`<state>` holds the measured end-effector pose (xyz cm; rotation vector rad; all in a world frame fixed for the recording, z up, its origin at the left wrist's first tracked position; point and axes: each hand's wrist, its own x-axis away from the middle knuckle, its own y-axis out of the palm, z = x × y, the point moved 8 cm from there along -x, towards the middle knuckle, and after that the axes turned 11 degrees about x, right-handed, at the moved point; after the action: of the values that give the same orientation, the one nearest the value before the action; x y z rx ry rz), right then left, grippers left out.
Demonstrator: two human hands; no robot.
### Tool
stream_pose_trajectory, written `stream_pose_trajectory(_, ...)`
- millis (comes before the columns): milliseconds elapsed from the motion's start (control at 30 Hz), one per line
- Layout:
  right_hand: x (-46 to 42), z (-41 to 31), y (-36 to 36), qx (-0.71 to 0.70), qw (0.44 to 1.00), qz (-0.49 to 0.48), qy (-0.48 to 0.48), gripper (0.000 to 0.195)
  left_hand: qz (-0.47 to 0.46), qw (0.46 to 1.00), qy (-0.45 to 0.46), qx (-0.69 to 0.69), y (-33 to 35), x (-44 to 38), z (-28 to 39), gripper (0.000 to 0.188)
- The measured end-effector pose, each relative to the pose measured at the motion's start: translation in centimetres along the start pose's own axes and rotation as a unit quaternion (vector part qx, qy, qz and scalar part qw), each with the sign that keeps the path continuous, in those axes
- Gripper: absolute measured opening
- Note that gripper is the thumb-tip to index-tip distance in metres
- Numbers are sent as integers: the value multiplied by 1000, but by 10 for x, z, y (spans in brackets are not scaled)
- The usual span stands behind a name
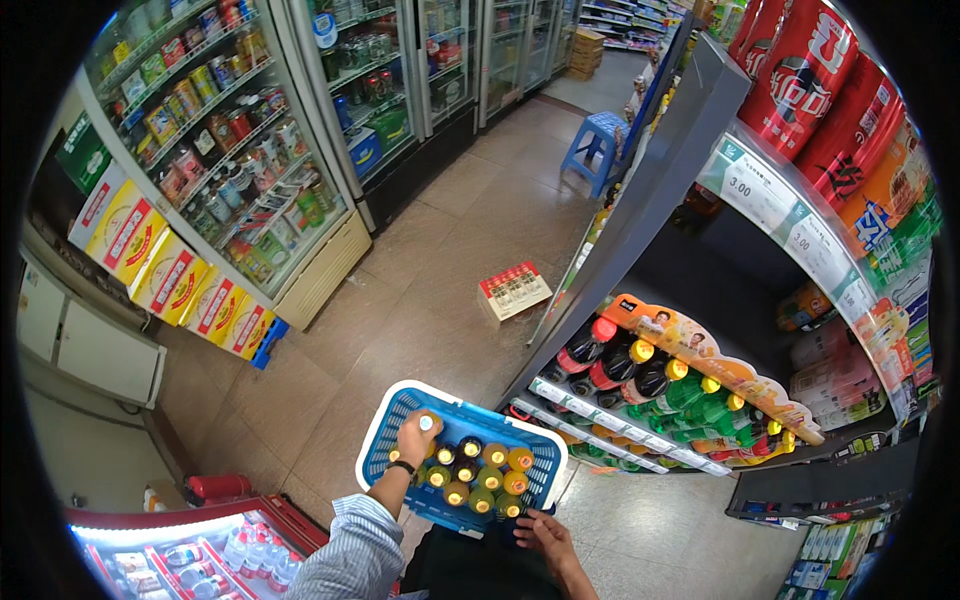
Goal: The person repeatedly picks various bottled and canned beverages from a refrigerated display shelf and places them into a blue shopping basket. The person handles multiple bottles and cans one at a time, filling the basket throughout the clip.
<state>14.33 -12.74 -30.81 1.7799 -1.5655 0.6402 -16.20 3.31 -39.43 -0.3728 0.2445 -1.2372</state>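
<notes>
A blue plastic shopping basket with a white rim (373,427) is directly before me, holding several capped drink bottles (490,478) that stand upright in rows. Their contents look orange, yellow-green and dark. My left hand (412,441) reaches into the basket's left side and grips an orange drink bottle (427,422) near its pale cap. A striped sleeve and a dark wristband are on that arm. Beside the basket's lower right corner is my right hand (547,536), its fingers slightly apart and nothing visible in them. Whether they touch the rim is hard to tell.
Shelving with soda bottles (651,375) rises at the right, red cans (801,82) above. Glass-door drink coolers (217,142) line the left, near stacked yellow cartons (180,281). A carton (515,291) and a blue stool (596,146) occupy the aisle. An open cooler (195,559) stands lower left.
</notes>
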Motion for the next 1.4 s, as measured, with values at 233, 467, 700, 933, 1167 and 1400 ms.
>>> stream_pose_trajectory(233,3,25,-4,-8,998,33,59,40,-73,990,-36,-117,29,-3,-37,39)
stream_pose_trajectory(467,-8,55,-16,-20,999,20,-20,47,-106,983,-49,-145,41,2,-54,47)
stream_pose_trajectory(700,-18,44,-24,11,999,24,-20,45,-65,972,69,-214,39,7,17,50)
stream_pose_trajectory(933,-6,17,-43,-54,995,46,-75,43,-182,948,233,116,98,53,284,20)
stream_pose_trajectory(1167,22,6,-90,-60,993,95,-44,42,-286,828,389,285,190,62,545,25)
stream_pose_trajectory(1400,50,14,-140,-176,970,151,-75,44,-161,822,535,108,339,11,628,36)
